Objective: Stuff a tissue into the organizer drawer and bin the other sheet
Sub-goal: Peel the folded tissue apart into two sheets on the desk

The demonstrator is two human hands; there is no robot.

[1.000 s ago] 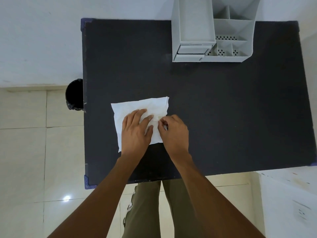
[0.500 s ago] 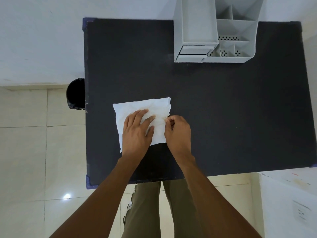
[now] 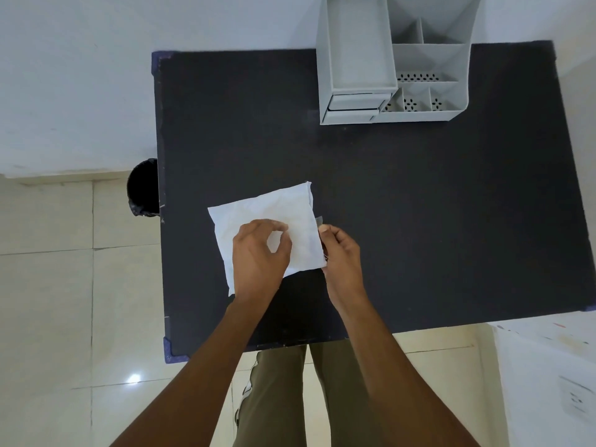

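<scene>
head view: left hand (image 3: 258, 253) rests loosely curled on the white tissue (image 3: 274, 217) on the dark surface (image 3: 419, 221). right hand (image 3: 342, 256) pinches the tissue's right edge. grey organizer (image 3: 387, 66) stands well apart.

No readable text, labels, brands or nos. anywhere. Tissue (image 3: 274, 217), organizer (image 3: 392, 59) and tabletop (image 3: 419, 221) all plain, no print. White surface (image 3: 545, 366) at lower right has faint coloured marks and a dark smudge, too small and blurred to read.
</scene>
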